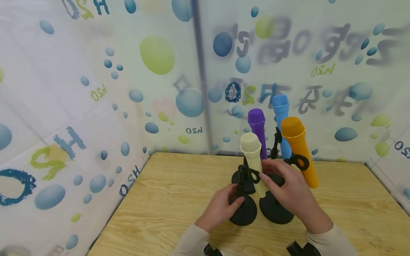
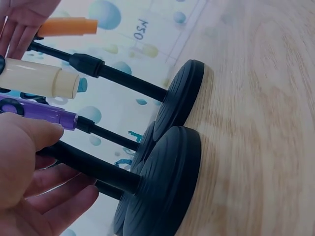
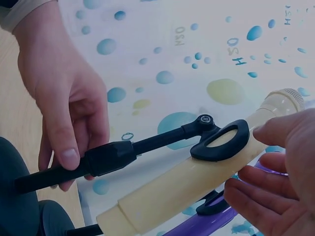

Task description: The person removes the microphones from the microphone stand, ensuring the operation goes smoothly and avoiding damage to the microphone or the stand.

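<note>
In the head view, a cream microphone [image 1: 255, 161] tilts in the ring clip of a black stand [image 1: 244, 211]. My left hand [image 1: 221, 206] grips that stand's pole low down, thumb on one side and fingers on the other, as the left wrist view shows around the pole [image 2: 103, 164]. My right hand [image 1: 293, 192] is beside the cream microphone. In the right wrist view its thumb meets the microphone body [image 3: 172, 191] just past the clip [image 3: 221, 140], while its fingers [image 3: 266, 189] stay loosely extended at the lower edge.
Purple [image 1: 257, 124], blue [image 1: 281, 106] and orange [image 1: 299, 149] microphones stand close behind and right, on black stands with round bases [image 1: 277, 213]. The wooden table [image 1: 153, 213] meets a curtain [image 1: 160, 106] with blue and green dots at its back.
</note>
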